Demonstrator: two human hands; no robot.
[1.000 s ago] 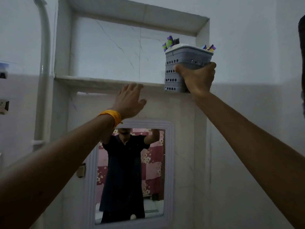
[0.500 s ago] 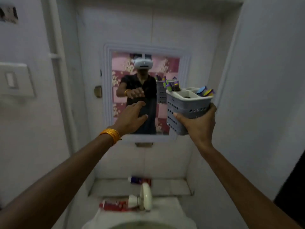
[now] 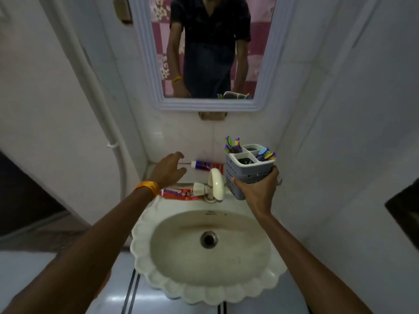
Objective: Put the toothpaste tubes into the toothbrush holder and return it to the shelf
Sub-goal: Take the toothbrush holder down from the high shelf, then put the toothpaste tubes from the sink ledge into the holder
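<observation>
Two toothpaste tubes are waiting near the tap, and neither is sitting in the holder yet. Nearest to the person, the sink (image 3: 145,264) is lying low and wide, with nothing in its bowl. At its back rim, the red toothpaste tube (image 3: 179,193) is lying flat, just left of the tap (image 3: 215,184), and its left end is hiding under the wrist. The right hand (image 3: 257,192) is gripping the grey toothbrush holder (image 3: 247,172) from below, with fingers wrapping around its wall, and is holding it up in the air to the right of the tap. Toothbrushes (image 3: 265,154) are poking out of two of its four pockets; the other two pockets are looking empty. The left hand (image 3: 169,169) is reaching forward with loose, spread fingers and is holding nothing. It is hanging over the ledge (image 3: 158,165) behind the sink. Farther back, against the wall, the second toothpaste tube (image 3: 205,165) is lying flat on that ledge, just beyond the fingertips.

The picking-up step is just starting, I think. Next, the left hand needs to close on a tube, lift it, turn it upright, and drop it into an empty pocket while the right hand is keeping the holder steady.
</observation>
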